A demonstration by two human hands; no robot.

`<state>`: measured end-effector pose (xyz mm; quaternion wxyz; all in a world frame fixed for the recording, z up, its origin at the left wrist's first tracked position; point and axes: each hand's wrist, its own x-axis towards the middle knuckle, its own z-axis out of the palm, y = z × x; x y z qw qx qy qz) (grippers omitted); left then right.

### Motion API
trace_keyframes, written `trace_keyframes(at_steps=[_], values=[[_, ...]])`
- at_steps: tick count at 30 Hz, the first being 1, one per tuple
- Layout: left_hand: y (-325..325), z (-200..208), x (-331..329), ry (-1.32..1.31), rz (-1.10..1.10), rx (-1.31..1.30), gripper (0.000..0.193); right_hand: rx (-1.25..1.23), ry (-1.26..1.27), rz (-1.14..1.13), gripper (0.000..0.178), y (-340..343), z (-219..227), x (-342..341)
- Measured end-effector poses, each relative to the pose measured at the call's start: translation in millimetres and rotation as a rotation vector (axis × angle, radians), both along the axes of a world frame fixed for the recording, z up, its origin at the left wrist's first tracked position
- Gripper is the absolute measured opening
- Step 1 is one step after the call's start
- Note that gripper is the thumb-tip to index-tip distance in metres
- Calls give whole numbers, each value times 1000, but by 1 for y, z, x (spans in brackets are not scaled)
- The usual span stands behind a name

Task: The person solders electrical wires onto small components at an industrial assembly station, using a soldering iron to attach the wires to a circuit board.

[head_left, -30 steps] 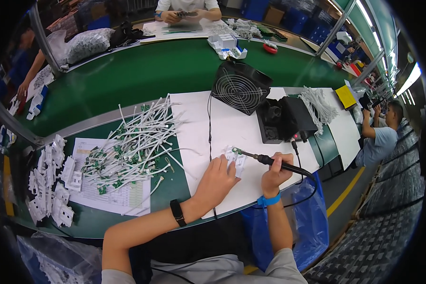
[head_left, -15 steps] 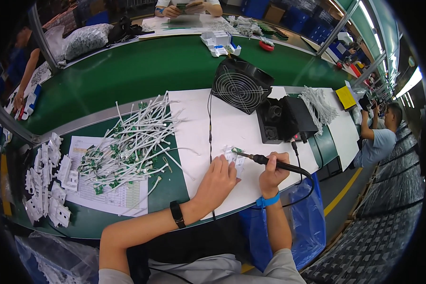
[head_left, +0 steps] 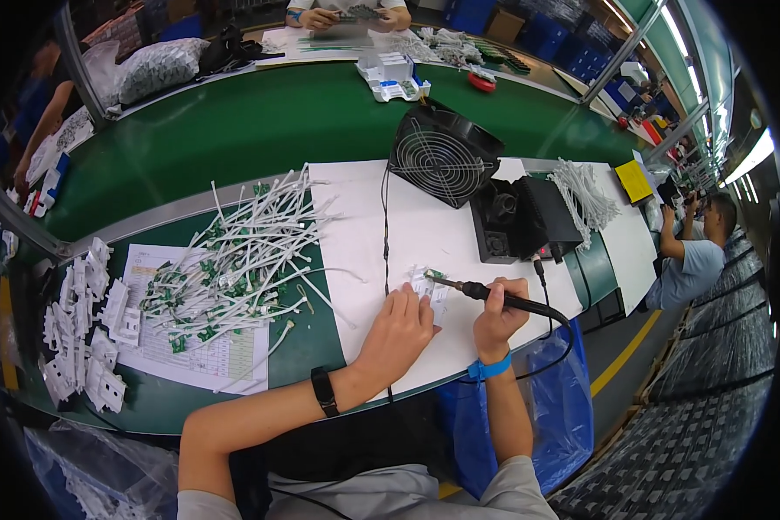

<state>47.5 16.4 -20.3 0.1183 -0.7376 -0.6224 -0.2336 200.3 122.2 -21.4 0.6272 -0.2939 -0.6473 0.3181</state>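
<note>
Right now the job looks mid-step on one piece: the right hand (head_left: 502,321) is closed around the soldering iron (head_left: 477,291), held pen-style, with the tip at a small green circuit board (head_left: 428,273). Tip contact is too small to confirm. The board sits at the far end of a white plastic housing (head_left: 439,303) that lies on the white sheet (head_left: 347,225) covering this part of the worktop (head_left: 308,368). The left hand (head_left: 399,331) is part-curled, fingertips at the housing's left side, seemingly steadying it; can't tell whether thumb and fingers actually pinch it.

Done so far: board and housing are together under the iron. Whether any joint is finished can't be seen, so call this piece incomplete.

Left to do, probably a lot: a big heap of white cables with green boards (head_left: 234,269) lies to the left, partly over a printed paper (head_left: 199,355), and a pile of loose white housings (head_left: 123,316) lies beyond it at far left. No sorted finished stack can be made out near the hands, so no count of completed ones. A bundle of white cables (head_left: 585,199) lies beside the black power unit (head_left: 546,212), right of the fan (head_left: 446,160); its role is unclear.
</note>
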Motion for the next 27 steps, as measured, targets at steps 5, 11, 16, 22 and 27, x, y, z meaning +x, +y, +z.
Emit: trace_keyframes(at_steps=[5,11,16,22,27], values=[[0,1,-1,9,0,7,52,28,-4,-17,12,1,-1,-1],[1,0,-1,7,4,3,53,18,-23,25,11,1,0,0],[2,-2,0,-5,8,6,52,-18,19,-33,13,-2,-2,3],[2,-4,-1,-29,-2,14,54,55,91,-160,17,2,3,1],[2,-1,-1,-42,-5,20,53,57,109,-184,21,4,2,6]])
